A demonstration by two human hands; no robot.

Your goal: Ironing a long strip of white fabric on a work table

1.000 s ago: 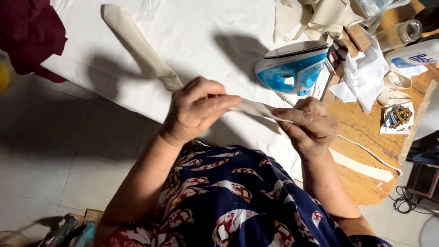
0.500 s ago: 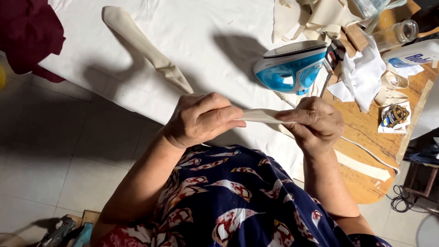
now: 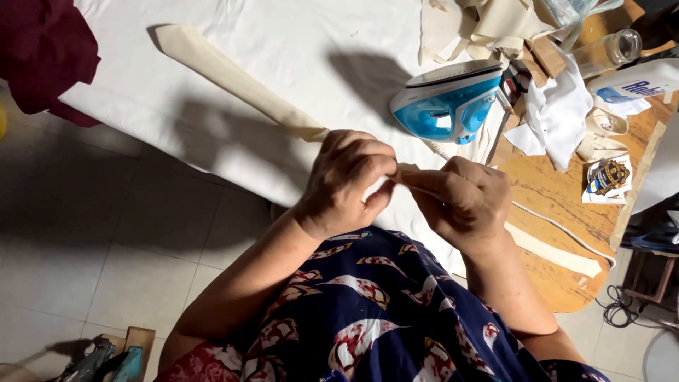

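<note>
We pinch the cream fabric strip (image 3: 233, 78) in both our left hand (image 3: 350, 180) and right hand (image 3: 463, 201). Our hands have drawn closer, touching now; the blue iron (image 3: 449, 102) sits untouched on the table (image 3: 552, 205).

Strip's (image 3: 233, 78) middle (within hands (image 3: 403, 180)) hidden

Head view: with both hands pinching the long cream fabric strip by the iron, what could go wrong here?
1. The blue and white steam iron sits close behind the right hand; if hot, a backward move might brush it.
2. The long cream fabric strip trails across the white padded table; pulling by the left hand may drag it off the edge.
</note>
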